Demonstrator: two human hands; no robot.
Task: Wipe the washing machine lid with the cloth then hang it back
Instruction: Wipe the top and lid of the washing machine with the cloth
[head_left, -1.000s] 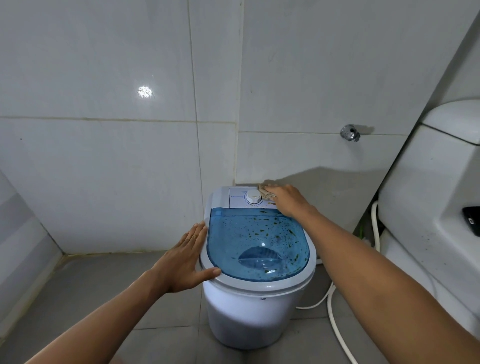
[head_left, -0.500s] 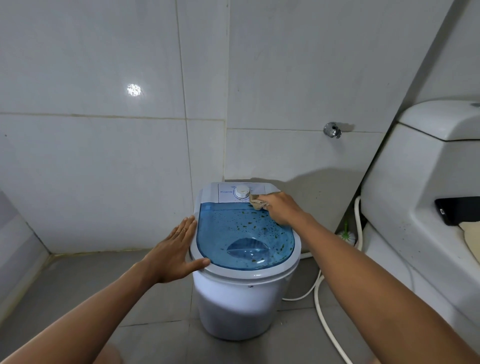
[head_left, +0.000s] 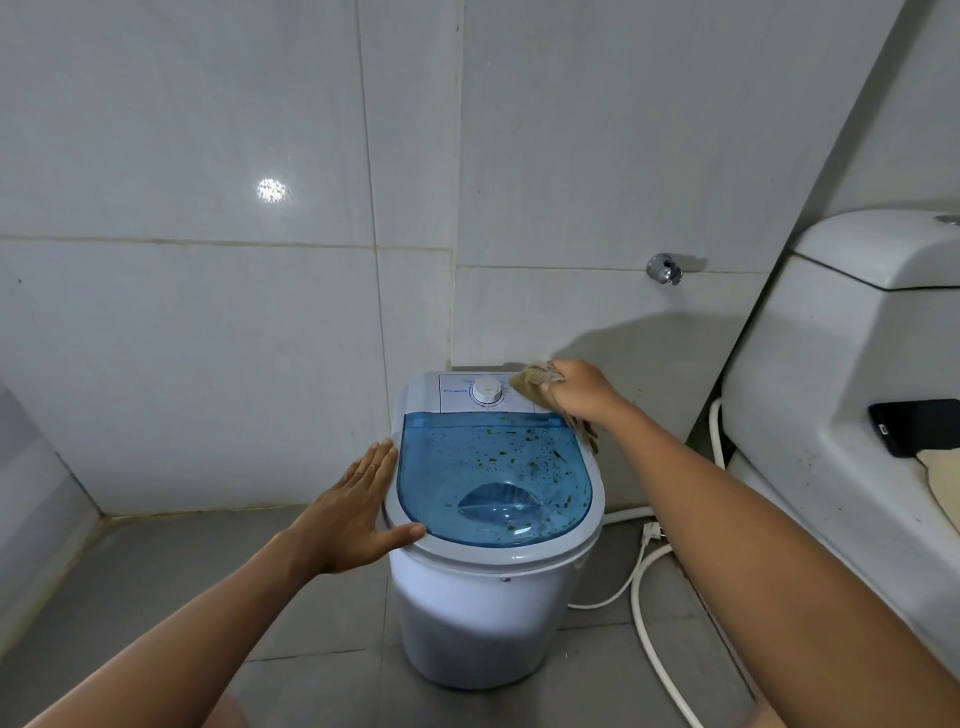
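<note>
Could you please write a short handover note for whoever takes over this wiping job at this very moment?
Left hand: open, fingers straight, pressed against the left rim of the washing machine, thumb on the front edge.
Right hand: grips the tan cloth at the back right corner, on the white control panel beside the dial.
Blue lid: closed, with many dark specks across it.
Done: the cloth is in hand and on the machine's top.
Left: wipe the specks off the blue lid, then hang the cloth back; its hanging spot is not in view.
</note>
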